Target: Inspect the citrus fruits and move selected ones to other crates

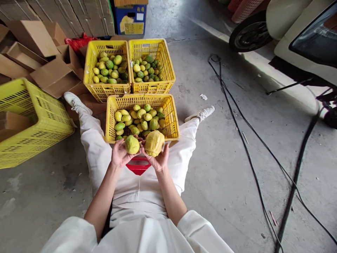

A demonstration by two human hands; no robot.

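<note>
My left hand (121,153) is closed round the side of a yellow-green lemon (132,144). Cupped in my right hand (159,159) is a much larger, lumpy yellow citrus fruit (154,143). The two fruits are held side by side, slightly apart, just above the near rim of a yellow plastic crate (173,134) between my legs. Many yellow and green lemons (140,113) lie loose in that crate. Under my hands, part of a red plastic object (138,169) shows between my thighs.
Two more yellow crates, one on the left (91,66) and one on the right (168,65), hold similar fruit behind. A larger yellow crate (50,123) and cardboard boxes (55,75) are at left. Black cables (243,140) cross the floor at right, near a parked vehicle (286,21).
</note>
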